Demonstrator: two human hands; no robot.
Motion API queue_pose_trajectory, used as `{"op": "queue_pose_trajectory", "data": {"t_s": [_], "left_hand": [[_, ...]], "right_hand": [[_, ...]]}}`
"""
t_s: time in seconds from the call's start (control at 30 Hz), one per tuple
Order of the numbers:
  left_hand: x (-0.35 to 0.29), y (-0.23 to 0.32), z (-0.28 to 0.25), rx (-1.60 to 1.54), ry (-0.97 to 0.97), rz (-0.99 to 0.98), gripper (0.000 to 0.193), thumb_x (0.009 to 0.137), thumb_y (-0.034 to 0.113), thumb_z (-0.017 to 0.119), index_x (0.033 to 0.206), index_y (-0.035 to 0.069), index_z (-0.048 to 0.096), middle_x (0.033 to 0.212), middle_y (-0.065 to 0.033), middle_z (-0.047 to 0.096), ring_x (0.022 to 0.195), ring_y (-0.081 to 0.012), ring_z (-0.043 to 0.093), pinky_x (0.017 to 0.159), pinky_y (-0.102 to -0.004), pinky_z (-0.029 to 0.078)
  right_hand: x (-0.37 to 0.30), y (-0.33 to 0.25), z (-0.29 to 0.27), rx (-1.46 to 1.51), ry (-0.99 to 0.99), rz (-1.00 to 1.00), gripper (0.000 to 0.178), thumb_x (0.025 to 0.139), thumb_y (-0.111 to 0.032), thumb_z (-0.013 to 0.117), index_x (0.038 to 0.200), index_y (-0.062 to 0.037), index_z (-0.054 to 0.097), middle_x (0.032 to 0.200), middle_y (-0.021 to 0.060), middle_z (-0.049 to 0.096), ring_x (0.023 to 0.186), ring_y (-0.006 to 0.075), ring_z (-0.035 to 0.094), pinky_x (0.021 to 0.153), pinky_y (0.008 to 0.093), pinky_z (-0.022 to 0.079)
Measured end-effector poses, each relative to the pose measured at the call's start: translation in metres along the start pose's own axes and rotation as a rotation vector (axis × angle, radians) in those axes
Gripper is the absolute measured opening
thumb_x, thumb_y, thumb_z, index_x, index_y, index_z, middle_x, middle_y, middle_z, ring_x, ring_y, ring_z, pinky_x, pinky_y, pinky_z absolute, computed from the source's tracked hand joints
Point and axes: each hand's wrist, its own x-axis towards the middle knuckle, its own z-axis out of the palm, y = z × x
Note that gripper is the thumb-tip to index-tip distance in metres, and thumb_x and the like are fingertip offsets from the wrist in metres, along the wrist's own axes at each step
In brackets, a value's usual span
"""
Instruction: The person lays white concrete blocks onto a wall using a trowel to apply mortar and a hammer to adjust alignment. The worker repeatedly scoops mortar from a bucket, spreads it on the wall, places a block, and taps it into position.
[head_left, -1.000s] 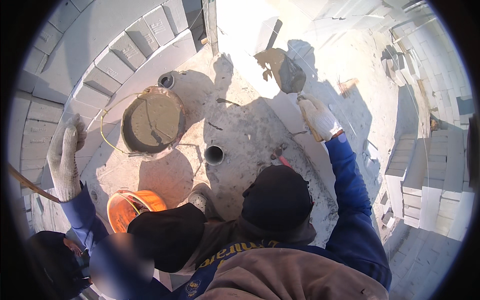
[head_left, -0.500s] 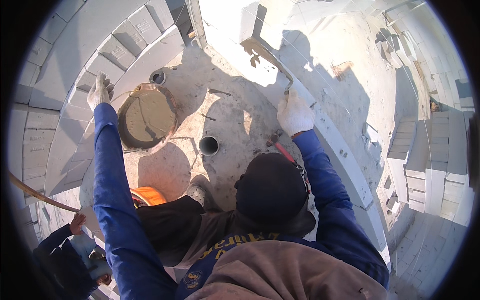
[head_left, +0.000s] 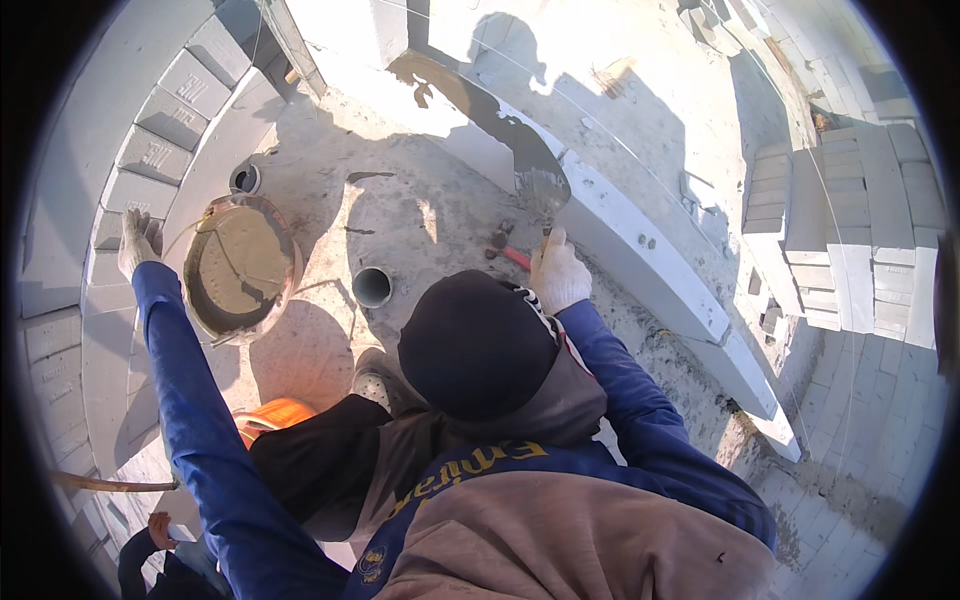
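My right hand (head_left: 560, 272), in a white work glove, is closed round the handle of a trowel (head_left: 546, 190). The trowel's blade lies at the near end of a grey strip of mortar (head_left: 480, 105) on top of a low white block wall (head_left: 640, 240). At far left, my gloved left hand (head_left: 138, 243) has its fingers stretched out and holds nothing. It is beside the stacked blocks (head_left: 155, 155); whether it touches them I cannot tell. Between that hand and the floor pipe stands a bucket (head_left: 298, 262) containing wet mortar (head_left: 235, 255) and a thin wire-like handle.
A hammer (head_left: 514, 257) with a red handle lies below the wall. An open grey pipe (head_left: 372, 287) rises from the floor. An orange object (head_left: 268, 415) is near my leg. Another person's hand (head_left: 160, 530) shows at lower left. A string line (head_left: 600, 125) runs above the wall.
The trowel has come nearer along the wall, its blade now flatter, and mortar covers more of the wall top. My view has shifted right. My left hand stays near the blocks.
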Motion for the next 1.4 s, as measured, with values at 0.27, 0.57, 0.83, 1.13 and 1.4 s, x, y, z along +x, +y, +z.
{"op": "queue_pose_trajectory", "data": {"t_s": [0.27,0.57,0.83,1.13,1.4], "left_hand": [[0.007,0.009,-0.006,-0.068,0.037,0.025,0.049,0.096,0.046,0.079,0.124,0.006,0.075,0.117,-0.0125,0.078,0.089,-0.0203,0.075,0.072,-0.0285,0.060],[0.005,0.009,0.003,-0.067,-0.034,0.009,0.058,0.098,0.050,0.075,0.136,0.007,0.070,0.128,-0.0137,0.074,0.103,-0.0232,0.074,0.083,-0.0312,0.059],[0.023,0.003,-0.019,-0.117,-0.022,-0.059,0.054,0.103,0.050,0.069,0.140,0.011,0.068,0.136,-0.0067,0.071,0.114,-0.0215,0.070,0.092,-0.0308,0.056],[0.067,-0.032,0.004,-0.066,-0.130,-0.116,0.058,0.104,0.054,0.064,0.145,0.012,0.064,0.142,-0.0066,0.067,0.123,-0.0221,0.067,0.097,-0.0298,0.057],[0.104,-0.040,-0.028,-0.084,-0.106,-0.095,0.054,0.104,0.051,0.066,0.141,0.011,0.065,0.139,-0.0058,0.068,0.123,-0.0207,0.067,0.096,-0.0296,0.059]], "right_hand": [[0.004,-0.057,-0.059,0.815,-0.165,-0.163,0.043,0.100,-0.028,0.062,0.133,-0.0013,0.055,0.091,0.0151,0.071,0.070,0.0289,0.071,0.067,0.0438,0.058],[0.169,-0.201,-0.008,1.714,-0.412,-0.459,0.033,0.110,-0.046,0.053,0.114,-0.0134,0.059,0.089,0.0066,0.063,0.079,0.0257,0.067,0.063,0.0402,0.057],[0.034,-0.118,-0.047,1.648,-0.499,0.222,0.038,0.108,-0.046,0.056,0.123,-0.0117,0.059,0.084,0.0058,0.062,0.060,0.0214,0.064,0.051,0.0354,0.056],[-0.025,0.024,-0.069,1.634,-0.482,0.323,0.039,0.111,-0.045,0.049,0.126,-0.0111,0.060,0.082,0.0047,0.063,0.054,0.0158,0.061,0.046,0.0294,0.053],[-0.117,0.119,-0.074,1.611,-0.483,0.501,0.039,0.113,-0.046,0.044,0.121,-0.0113,0.062,0.077,0.0023,0.060,0.048,0.0137,0.053,0.042,0.0284,0.047]]}}
